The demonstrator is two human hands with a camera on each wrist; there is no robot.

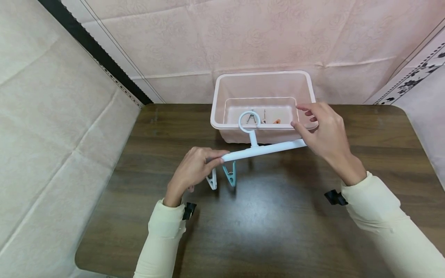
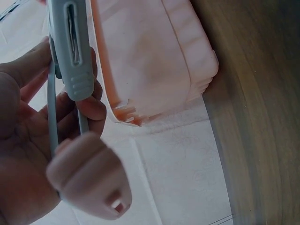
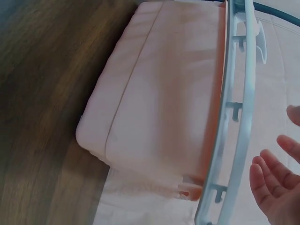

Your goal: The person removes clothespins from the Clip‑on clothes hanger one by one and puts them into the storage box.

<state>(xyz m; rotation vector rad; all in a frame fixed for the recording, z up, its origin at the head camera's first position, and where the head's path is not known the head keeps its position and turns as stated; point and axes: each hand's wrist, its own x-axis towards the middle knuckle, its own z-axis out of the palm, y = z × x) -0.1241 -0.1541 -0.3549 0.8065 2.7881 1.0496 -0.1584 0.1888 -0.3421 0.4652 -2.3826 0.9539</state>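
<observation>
A pale blue plastic hanger (image 1: 271,149) with a round ring hook is held up, slightly tilted, in front of the pink basin. My left hand (image 1: 194,168) grips its left end, thumb and fingers pinching the bar. Below that end hang a white clothespin (image 1: 212,180) and a teal clothespin (image 1: 230,175). In the left wrist view a pale clothespin (image 2: 77,56) lies close by the fingers. My right hand (image 1: 326,131) is beside the hanger's right end, fingers apart and relaxed. The right wrist view shows small pegs along the hanger (image 3: 243,136), with the right fingertips (image 3: 262,183) off it.
The pink basin (image 1: 236,136) stands at the table's back edge, with small metal pieces (image 1: 251,117) and an orange piece (image 1: 276,121) inside. Brown wood tabletop (image 1: 257,224) spreads in front. Pale patterned cloth (image 1: 264,34) hangs behind the table.
</observation>
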